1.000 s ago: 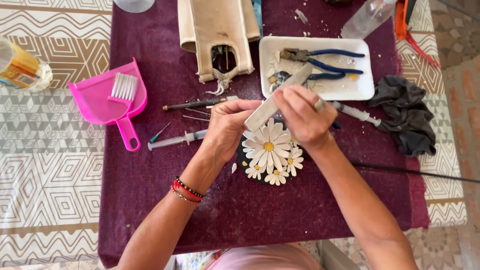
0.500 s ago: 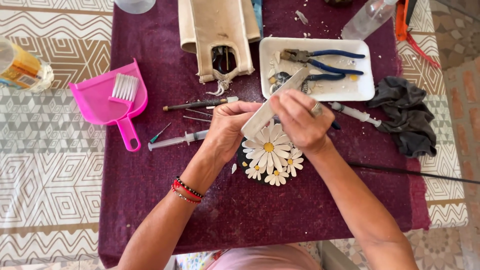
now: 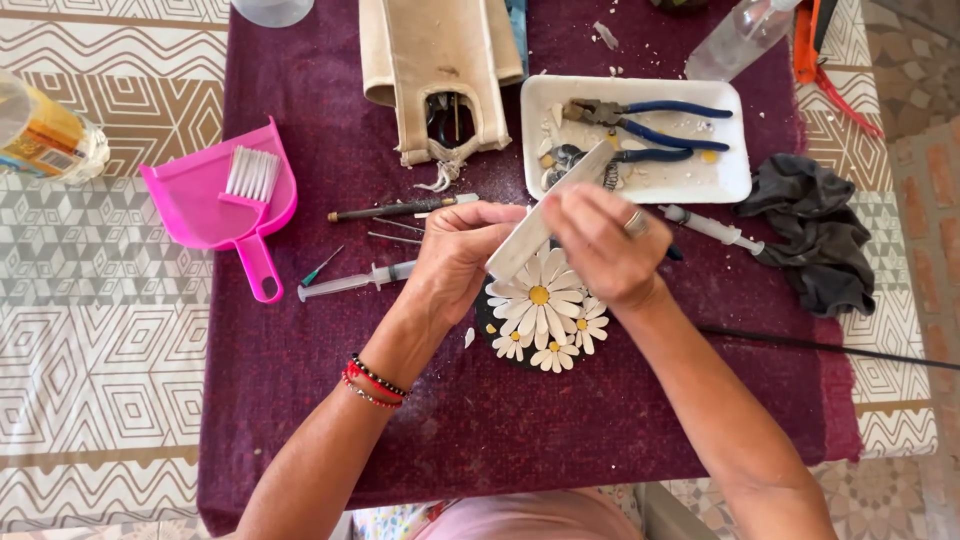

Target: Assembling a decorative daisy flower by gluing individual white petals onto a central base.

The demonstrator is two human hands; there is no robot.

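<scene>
A flat, pale strip of tile (image 3: 548, 212) lay slanted between both hands, its long axis running from lower left by the left hand (image 3: 458, 258) up to the right, its far end reaching the white tray (image 3: 735, 180). The left fingers pinched its lower end; the right hand (image 3: 598, 243) closed over its middle. Just beneath sat a dark round mosaic (image 3: 545, 310) of glossy white daisy petals with yellow centres, on the plum cloth (image 3: 300, 380). Blue-handled pliers (image 3: 650, 125) lay in the tray; a clear syringe (image 3: 355, 281) rested near the left hand.
</scene>
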